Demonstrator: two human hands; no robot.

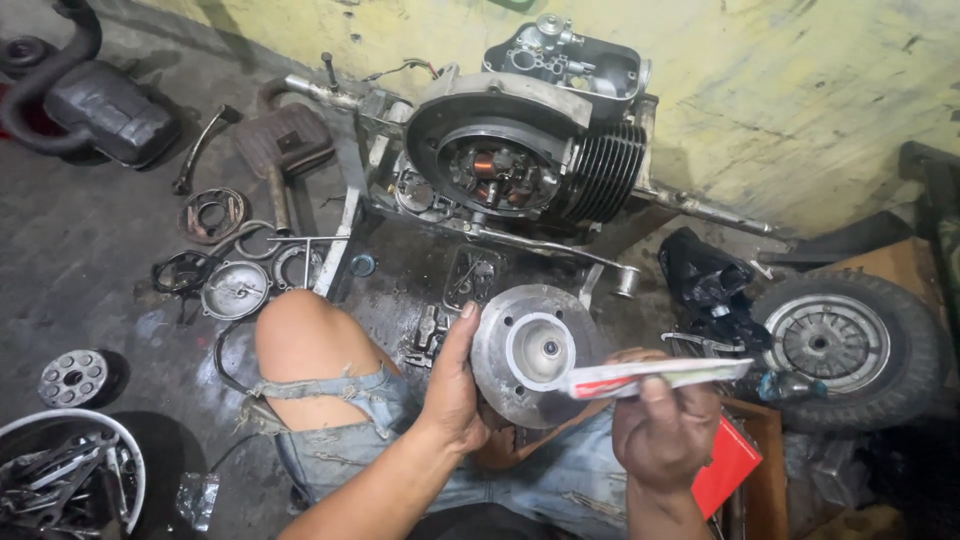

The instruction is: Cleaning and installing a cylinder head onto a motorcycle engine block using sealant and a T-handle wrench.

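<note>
Beyond my hands, against the stained yellow wall [820,90], sat the stripped scooter engine [520,140], its finned cylinder [605,175] to the right of the open round housing where copper coils [490,170] showed. Just past my left hand [452,385], loose small tools and metal bits [445,310] lay on the oily floor [100,270]. Farther left of it rested a round chrome cover [236,289], several rings [212,213] and a perforated disc [72,378]; nearer me on that side stood a white bucket [100,425] of tools. To the right of my right hand [665,430] lay a small wheel with its tyre [850,345], a black crumpled bag [710,285] behind it, and a red flat box [728,465] just beside my wrist. My bare knee [300,330] rose to the left of my left hand.

My left hand gripped the round metal drum [530,352] by its left rim, thumb along the edge, holding it over my lap. The drum was grey and dull, with a paler recessed centre and a small hub in the middle. My right hand closed around a white and red tube [660,377], whose nozzle end lay against the drum's lower right rim and covered part of it.
</note>
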